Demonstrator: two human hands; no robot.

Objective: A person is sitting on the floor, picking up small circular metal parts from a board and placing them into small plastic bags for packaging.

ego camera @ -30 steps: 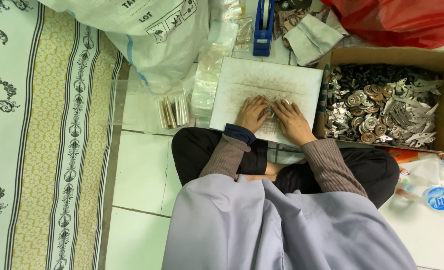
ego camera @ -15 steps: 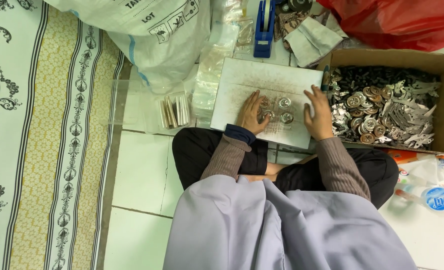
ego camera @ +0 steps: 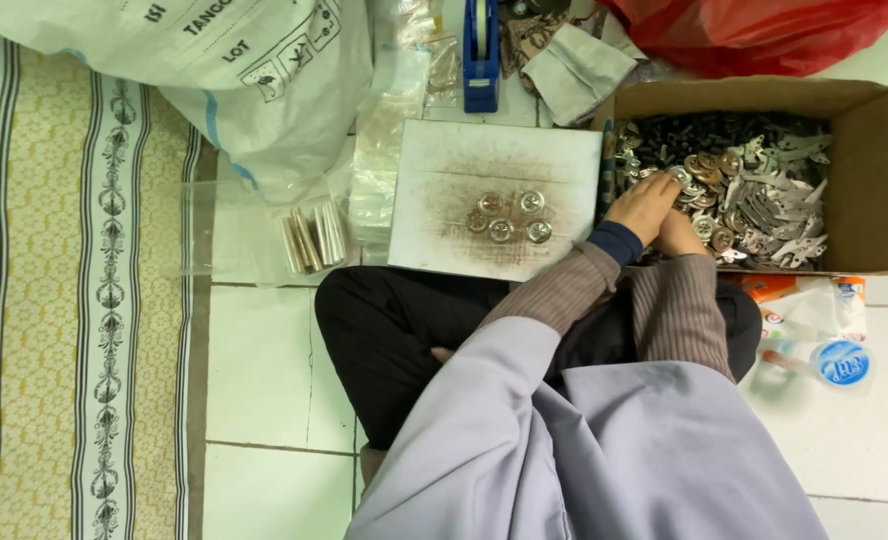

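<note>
as metal parts (ego camera: pixel 754 190) fill the box (ego camera: pixel 879 170), both hands dig in.

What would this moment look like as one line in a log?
left hand: in cardboard box, on metal parts | right hand: beside it, same box | white board: five round metal discs
</note>
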